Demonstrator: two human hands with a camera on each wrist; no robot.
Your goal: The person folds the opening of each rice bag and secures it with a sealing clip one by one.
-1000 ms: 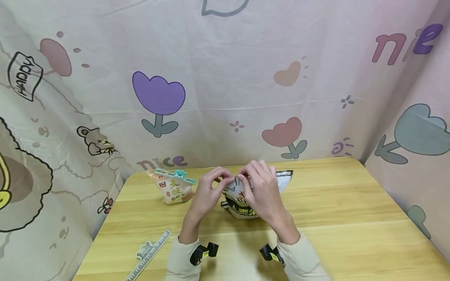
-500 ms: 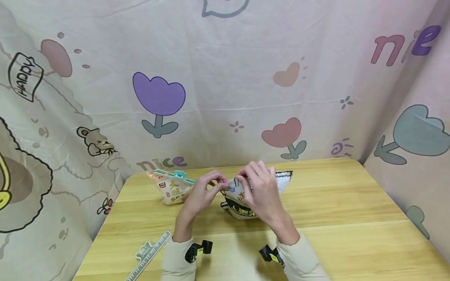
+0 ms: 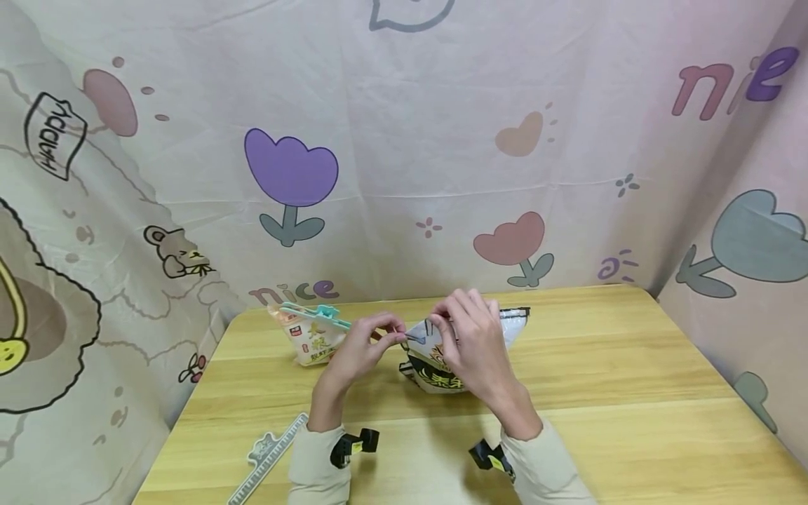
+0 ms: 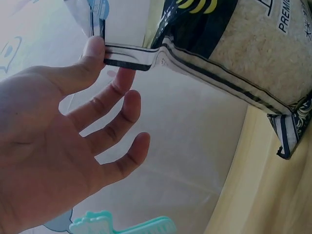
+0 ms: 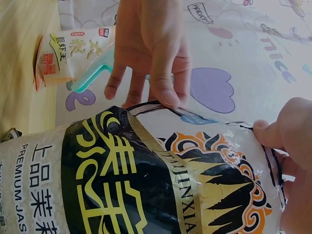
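A rice bag (image 3: 435, 373) with a black band and yellow lettering stands on the table between my hands. Rice grains show through its clear side in the left wrist view. My left hand (image 3: 360, 349) pinches the bag's upper left edge between thumb and index finger; its other fingers are loosely bent away from the bag. At the top edge, my right hand (image 3: 475, 340) pinches the bag with its thumb in front and its fingers mostly behind. In the right wrist view the bag's printed front (image 5: 102, 175) bulges below both hands.
Behind my left hand stands a smaller orange-and-white bag (image 3: 308, 344), its top held by a teal clip (image 3: 325, 314). A grey clip (image 3: 268, 456) with a piano-key pattern lies at the table's front left. A printed curtain (image 3: 391, 140) closes off the back and sides.
My left hand has moved left and a little down, away from the right hand, to the bag's left edge. The right hand keeps its hold at the top.
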